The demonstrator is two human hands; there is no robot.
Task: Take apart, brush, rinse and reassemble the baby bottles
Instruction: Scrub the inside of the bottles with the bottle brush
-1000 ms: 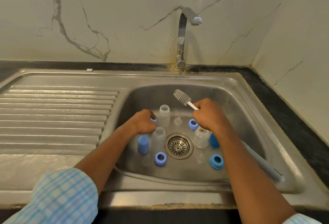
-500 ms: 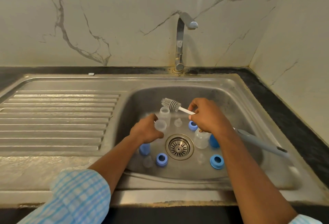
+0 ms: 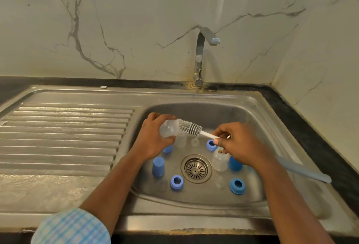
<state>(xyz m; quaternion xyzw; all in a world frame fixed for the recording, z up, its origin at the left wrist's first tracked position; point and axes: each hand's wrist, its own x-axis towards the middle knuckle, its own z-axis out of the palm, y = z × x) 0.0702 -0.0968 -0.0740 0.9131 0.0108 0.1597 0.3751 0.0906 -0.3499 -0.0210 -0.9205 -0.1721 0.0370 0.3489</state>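
Clear plastic bottle [image 3: 168,130] lies tilted, clasped in the left grip [image 3: 153,140] over the sink [image 3: 242,115], at ten o'clock from the drain [image 3: 196,169]. The brush [image 3: 191,127] head's tip sits at its mouth. At two o'clock, the right grip [image 3: 240,144] pinches the brush's white stem. Blue caps [image 3: 176,182] ring the drain.

Right hand [image 3: 239,146] hides the mid-shaft of the white-and-grey bottle brush [image 3: 191,127], left hand [image 3: 153,139] covers part of the clear plastic baby bottle [image 3: 168,130] and most of a small blue plastic cap [image 3: 168,148], right wrist overlaps a second blue cap [image 3: 235,163], clear teats [image 3: 194,141] too faint to resolve, blue checked sleeve [image 3: 71,226] cropped at bottom edge.
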